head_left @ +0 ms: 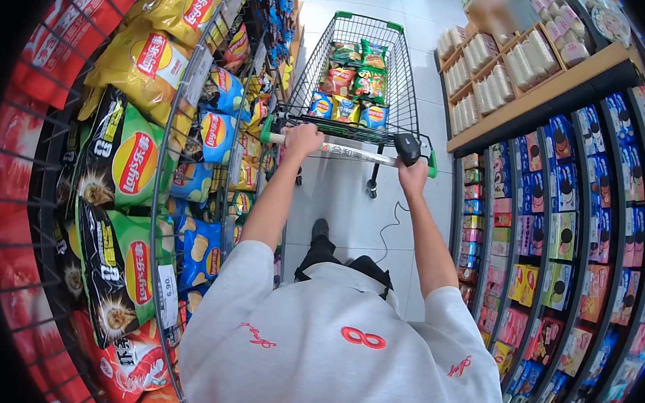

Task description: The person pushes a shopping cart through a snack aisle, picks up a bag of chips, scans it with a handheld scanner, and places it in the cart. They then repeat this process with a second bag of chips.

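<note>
My left hand [304,139] is closed round the left part of the shopping cart's pale handle bar [359,153]. At the right end of that bar, my right hand [413,176] is closed on a black handheld barcode scanner [408,148]. Whether its fingers also wrap the bar is hidden. A thin dark cable [388,234] hangs in loops below this hand. Ahead of both hands is the green-trimmed wire cart [417,82]. Several snack bags lie in it, among them a red bag [339,80], a green bag [369,84] and a blue bag [374,115].
Close on the left stands a wire rack with yellow chip bags [150,62] and black-and-green chip bags [129,156]. Along the right runs a shelf of boxed snacks [560,183], with a wooden bin unit [540,85] beyond it. Grey tiled floor [429,31] continues past the cart.
</note>
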Motion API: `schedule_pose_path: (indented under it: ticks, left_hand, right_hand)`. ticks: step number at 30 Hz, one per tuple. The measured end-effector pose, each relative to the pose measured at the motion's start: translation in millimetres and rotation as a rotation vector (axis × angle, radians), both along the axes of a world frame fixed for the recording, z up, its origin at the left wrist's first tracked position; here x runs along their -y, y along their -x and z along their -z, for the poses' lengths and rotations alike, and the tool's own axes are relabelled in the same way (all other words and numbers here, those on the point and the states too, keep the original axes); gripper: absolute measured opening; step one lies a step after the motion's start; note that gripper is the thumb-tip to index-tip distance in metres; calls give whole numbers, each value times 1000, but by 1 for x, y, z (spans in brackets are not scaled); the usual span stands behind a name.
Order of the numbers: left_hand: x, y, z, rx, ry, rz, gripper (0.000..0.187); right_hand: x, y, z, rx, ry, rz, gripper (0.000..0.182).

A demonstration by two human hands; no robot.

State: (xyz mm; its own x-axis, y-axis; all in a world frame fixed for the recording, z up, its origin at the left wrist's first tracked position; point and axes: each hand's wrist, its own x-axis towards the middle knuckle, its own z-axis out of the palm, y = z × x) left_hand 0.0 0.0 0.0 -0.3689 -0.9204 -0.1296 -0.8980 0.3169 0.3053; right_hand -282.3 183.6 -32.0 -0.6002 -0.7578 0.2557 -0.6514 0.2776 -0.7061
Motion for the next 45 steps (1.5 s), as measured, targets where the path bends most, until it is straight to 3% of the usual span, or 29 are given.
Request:
schedule_pose_path:
  ticks: [2, 3, 11, 26, 34, 45]
  left_hand:
    - [-9, 6, 7, -15, -10, 6, 35]
    - [25, -10, -11, 19, 50, 13, 35]
    - [-19, 6, 0, -30, 67, 23, 37]
    - [-163, -2, 0, -32, 109, -59, 30]
    - [-249, -17, 5, -32, 133, -79, 31]
    - [-337, -39, 0, -19, 79, -55, 32]
  right_hand:
    - [-13, 3, -3, -77, 11, 23, 23]
    - [21, -17, 3, 8, 55, 24, 24]
    - [-21, 3, -7, -6, 36, 12, 26]
    - [-141, -1, -15, -7, -121, 48, 24]
    - [-233, -16, -16, -18, -68, -23, 22]
    - [-328, -46, -13, 199, -37, 97, 31]
